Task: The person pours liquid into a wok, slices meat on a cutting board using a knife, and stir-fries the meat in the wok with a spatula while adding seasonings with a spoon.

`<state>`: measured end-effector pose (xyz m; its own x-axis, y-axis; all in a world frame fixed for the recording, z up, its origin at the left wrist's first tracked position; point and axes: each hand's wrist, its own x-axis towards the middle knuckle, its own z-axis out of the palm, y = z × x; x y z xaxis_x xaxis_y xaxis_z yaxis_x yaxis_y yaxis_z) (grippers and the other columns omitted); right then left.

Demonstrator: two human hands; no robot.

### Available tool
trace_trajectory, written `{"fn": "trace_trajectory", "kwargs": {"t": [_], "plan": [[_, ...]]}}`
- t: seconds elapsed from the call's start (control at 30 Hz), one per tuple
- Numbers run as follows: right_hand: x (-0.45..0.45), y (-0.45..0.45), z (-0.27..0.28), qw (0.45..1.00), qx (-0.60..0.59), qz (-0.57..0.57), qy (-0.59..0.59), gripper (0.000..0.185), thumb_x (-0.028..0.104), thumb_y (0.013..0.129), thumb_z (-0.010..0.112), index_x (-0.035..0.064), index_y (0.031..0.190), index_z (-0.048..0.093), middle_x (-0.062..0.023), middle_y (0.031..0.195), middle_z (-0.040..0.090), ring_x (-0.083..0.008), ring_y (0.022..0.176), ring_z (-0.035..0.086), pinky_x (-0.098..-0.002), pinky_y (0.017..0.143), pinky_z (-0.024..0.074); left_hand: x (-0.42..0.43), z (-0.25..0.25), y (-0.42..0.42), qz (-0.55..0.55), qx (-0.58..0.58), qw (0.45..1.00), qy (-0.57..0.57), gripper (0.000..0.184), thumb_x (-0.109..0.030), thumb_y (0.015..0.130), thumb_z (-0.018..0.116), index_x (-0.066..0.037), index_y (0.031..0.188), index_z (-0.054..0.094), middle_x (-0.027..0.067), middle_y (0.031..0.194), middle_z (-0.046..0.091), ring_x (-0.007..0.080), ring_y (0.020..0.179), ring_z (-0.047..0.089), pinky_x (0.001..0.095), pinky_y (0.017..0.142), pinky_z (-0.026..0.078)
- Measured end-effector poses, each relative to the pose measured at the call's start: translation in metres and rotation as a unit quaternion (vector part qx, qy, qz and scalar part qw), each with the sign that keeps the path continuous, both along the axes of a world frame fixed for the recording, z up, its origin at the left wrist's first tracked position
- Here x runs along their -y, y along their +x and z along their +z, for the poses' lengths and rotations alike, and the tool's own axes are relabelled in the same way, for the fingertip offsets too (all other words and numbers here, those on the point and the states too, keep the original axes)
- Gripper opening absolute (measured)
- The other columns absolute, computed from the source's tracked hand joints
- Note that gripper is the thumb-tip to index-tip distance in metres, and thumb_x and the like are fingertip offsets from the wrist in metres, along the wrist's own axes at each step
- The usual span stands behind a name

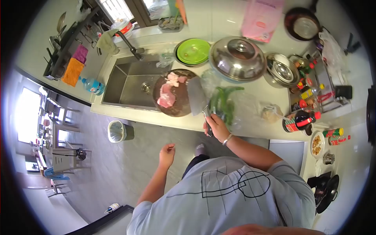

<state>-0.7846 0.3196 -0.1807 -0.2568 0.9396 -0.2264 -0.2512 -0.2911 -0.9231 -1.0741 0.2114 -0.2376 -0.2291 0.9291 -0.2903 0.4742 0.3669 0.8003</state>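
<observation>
The cleaver (197, 96) was in the right hand (217, 125), whose fingers were closed around its dark handle. Its broad blade reached up to the right edge of a round, dark cutting board (178, 106); whether it touched the board, I cannot tell. The left hand (167, 154) was apart from these things, in front of the counter, with its fingers curled loosely inward.

On the board lay raw meat (167, 96), a larger pink piece and, above it, paler pieces. The board stood partly over the right side of a steel sink (127, 84), which had a dark faucet (137, 53) behind it. Just right of the blade, long green vegetables (224, 102) lay by clear plastic on the pale countertop (270, 127). Farther back stood a green basin (194, 50) and a large pan with a domed steel lid (237, 58). To their right were steel bowls (280, 72), then many seasoning bottles (309, 93) near the corner, and a white plate (313, 149) with food.

A frying pan (303, 25) hung on the wall. Below the counter, a lined waste bin (116, 133) stood on the grey floor (102, 168). At far left, white chairs (64, 161) were visible near a bright window (28, 115).
</observation>
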Motion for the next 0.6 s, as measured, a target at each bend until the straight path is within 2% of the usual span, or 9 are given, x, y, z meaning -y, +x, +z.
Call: {"fn": "trace_trajectory", "kwargs": {"t": [0.17, 0.2, 0.3, 0.33, 0.43, 0.47, 0.57, 0.6], "plan": [[-0.063, -0.072, -0.052, 0.993, 0.011, -0.105, -0.044, 0.027, 0.028, 0.103, 0.048, 0.0023, 0.095, 0.051, -0.0073, 0.071, 0.060, -0.0152, 0.056, 0.059, -0.0297, 0.053, 0.0486, -0.004, -0.002, -0.081, 0.081, 0.032, 0.995, -0.053, 0.023, -0.010, 0.089, 0.063, -0.002, 0.110, 0.068, 0.0052, 0.095, 0.069, 0.0120, 0.082, 0.063, 0.0259, 0.075, 0.049], [-0.069, -0.082, -0.055, 0.992, 0.049, -0.115, 0.000, 0.027, 0.028, 0.103, 0.048, 0.0026, 0.094, 0.048, -0.0077, 0.071, 0.060, -0.0158, 0.056, 0.059, -0.0301, 0.052, 0.0490, -0.002, -0.005, -0.089, 0.086, 0.044, 0.994, -0.053, 0.022, -0.010, 0.089, 0.064, -0.002, 0.110, 0.068, 0.0046, 0.095, 0.069, 0.0111, 0.081, 0.062, 0.0252, 0.074, 0.049], [-0.077, -0.103, -0.061, 0.991, 0.031, -0.122, -0.045, 0.027, 0.028, 0.103, 0.048, 0.0022, 0.098, 0.047, -0.0088, 0.071, 0.060, -0.0166, 0.057, 0.061, -0.0303, 0.053, 0.0499, 0.001, -0.019, -0.099, 0.102, 0.085, 0.989, -0.064, 0.023, -0.010, 0.089, 0.064, -0.002, 0.111, 0.067, 0.0038, 0.095, 0.069, 0.0102, 0.081, 0.061, 0.0245, 0.073, 0.048], [-0.081, -0.111, -0.066, 0.991, 0.048, -0.117, -0.031, 0.032, 0.031, 0.103, 0.048, -0.0007, 0.102, 0.045, -0.0103, 0.070, 0.061, -0.0186, 0.052, 0.061, -0.0316, 0.048, 0.0495, 0.000, -0.023, -0.103, 0.106, 0.096, 0.987, -0.066, 0.023, -0.010, 0.089, 0.065, -0.002, 0.111, 0.067, 0.0038, 0.095, 0.069, 0.0102, 0.081, 0.061, 0.0245, 0.073, 0.049], [-0.096, -0.113, -0.059, 0.956, 0.280, 0.023, -0.083, 0.041, 0.035, 0.102, 0.047, -0.0050, 0.103, 0.043, -0.0131, 0.070, 0.063, -0.0219, 0.048, 0.063, -0.0336, 0.043, 0.0502, -0.008, -0.021, -0.101, 0.079, 0.099, 0.990, -0.069, 0.023, -0.011, 0.090, 0.065, -0.002, 0.111, 0.067, 0.0040, 0.095, 0.069, 0.0099, 0.081, 0.061, 0.0247, 0.073, 0.048], [-0.101, -0.116, -0.053, 0.957, 0.254, 0.035, -0.139, 0.050, 0.039, 0.101, 0.046, -0.0106, 0.095, 0.049, -0.0163, 0.068, 0.065, -0.0256, 0.047, 0.064, -0.0354, 0.039, 0.0514, -0.013, -0.018, -0.101, 0.070, 0.096, 0.990, -0.079, 0.023, -0.011, 0.090, 0.064, -0.002, 0.111, 0.067, 0.0040, 0.095, 0.069, 0.0098, 0.081, 0.061, 0.0246, 0.073, 0.048], [-0.124, -0.110, -0.036, 0.921, 0.314, 0.166, -0.159, 0.056, 0.040, 0.100, 0.046, -0.0118, 0.082, 0.058, -0.0183, 0.065, 0.066, -0.0274, 0.051, 0.067, -0.0357, 0.041, 0.0539, -0.030, -0.016, -0.099, 0.049, 0.104, 0.990, -0.081, 0.023, -0.011, 0.091, 0.064, -0.002, 0.112, 0.067, 0.0039, 0.095, 0.069, 0.0097, 0.082, 0.060, 0.0245, 0.074, 0.048], [-0.128, -0.110, -0.032, 0.904, 0.363, 0.170, -0.148, 0.058, 0.039, 0.099, 0.047, -0.0090, 0.071, 0.063, -0.0166, 0.063, 0.066, -0.0261, 0.050, 0.066, -0.0360, 0.042, 0.0531, -0.036, -0.018, -0.099, 0.046, 0.116, 0.990, -0.063, 0.023, -0.011, 0.091, 0.063, -0.002, 0.112, 0.067, 0.0039, 0.095, 0.069, 0.0098, 0.083, 0.060, 0.0244, 0.075, 0.048]]}}
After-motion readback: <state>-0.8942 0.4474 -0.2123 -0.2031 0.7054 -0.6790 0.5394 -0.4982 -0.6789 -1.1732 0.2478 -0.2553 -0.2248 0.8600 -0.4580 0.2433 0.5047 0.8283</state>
